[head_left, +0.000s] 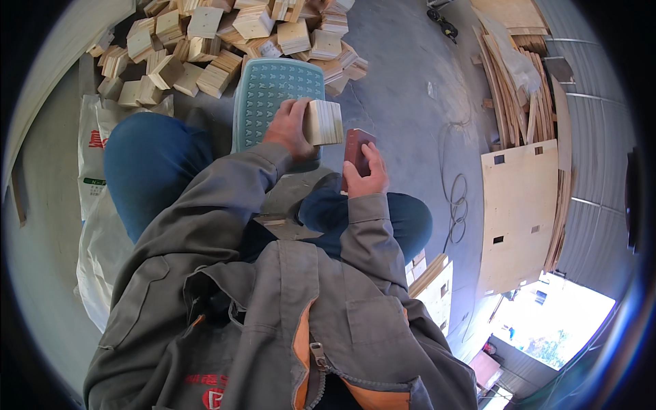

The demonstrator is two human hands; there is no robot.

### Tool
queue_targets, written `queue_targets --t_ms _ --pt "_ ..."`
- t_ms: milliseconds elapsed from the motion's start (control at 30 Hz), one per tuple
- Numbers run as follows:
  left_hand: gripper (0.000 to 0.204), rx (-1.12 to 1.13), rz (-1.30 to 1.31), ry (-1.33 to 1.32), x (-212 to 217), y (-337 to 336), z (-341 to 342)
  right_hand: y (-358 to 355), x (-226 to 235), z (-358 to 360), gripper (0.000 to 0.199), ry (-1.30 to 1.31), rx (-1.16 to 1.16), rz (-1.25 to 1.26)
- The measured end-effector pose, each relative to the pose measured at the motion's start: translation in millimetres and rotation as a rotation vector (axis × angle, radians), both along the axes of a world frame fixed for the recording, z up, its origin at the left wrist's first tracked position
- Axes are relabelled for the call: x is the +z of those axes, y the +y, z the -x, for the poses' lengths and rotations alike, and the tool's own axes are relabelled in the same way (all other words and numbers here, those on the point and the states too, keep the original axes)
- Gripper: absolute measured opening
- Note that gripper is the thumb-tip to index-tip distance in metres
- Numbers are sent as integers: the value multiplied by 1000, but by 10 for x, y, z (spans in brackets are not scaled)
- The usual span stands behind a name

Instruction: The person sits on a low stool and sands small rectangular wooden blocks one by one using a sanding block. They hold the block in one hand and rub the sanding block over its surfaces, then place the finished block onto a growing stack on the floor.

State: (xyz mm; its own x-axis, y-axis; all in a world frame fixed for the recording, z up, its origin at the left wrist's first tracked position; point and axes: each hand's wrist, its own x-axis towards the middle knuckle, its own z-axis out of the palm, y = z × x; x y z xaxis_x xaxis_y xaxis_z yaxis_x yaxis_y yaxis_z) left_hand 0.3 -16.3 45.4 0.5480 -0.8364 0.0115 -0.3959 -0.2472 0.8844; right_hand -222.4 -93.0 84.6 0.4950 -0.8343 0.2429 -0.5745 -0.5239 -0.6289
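My left hand (291, 130) is closed round a square plywood block (324, 123), whose layered edge faces right. The block is held over the right side of a light blue plastic stool (277, 80) with a raised pattern on its top. Just to the right, my right hand (367, 174) grips a flat, reddish-brown sanding block (358, 147) by its sides, thumb on the left and fingers on the right. A small gap separates the sanding block from the plywood block. My palms are hidden from view.
Beyond the stool lies a heap of plywood blocks (205, 51). A white sack (96, 205) lies by my left knee. At right, plywood sheets and boards (523, 205) lean along the corrugated wall, and a cable (456, 198) coils on the floor. Cut boards (434, 283) stand near my right elbow.
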Motion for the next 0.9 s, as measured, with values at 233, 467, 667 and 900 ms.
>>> queue_targets --t_ms 233,467,667,900 --pt "101 51 4 -189 136 -12 -31 276 356 -127 55 60 87 162" --pt "95 9 2 -166 123 16 -81 453 440 -303 52 208 182 295" --pt "82 7 51 -136 146 -47 -43 353 424 -400 48 347 168 394" --pt "79 47 71 -143 81 -94 -27 -105 302 -965 49 321 174 389"
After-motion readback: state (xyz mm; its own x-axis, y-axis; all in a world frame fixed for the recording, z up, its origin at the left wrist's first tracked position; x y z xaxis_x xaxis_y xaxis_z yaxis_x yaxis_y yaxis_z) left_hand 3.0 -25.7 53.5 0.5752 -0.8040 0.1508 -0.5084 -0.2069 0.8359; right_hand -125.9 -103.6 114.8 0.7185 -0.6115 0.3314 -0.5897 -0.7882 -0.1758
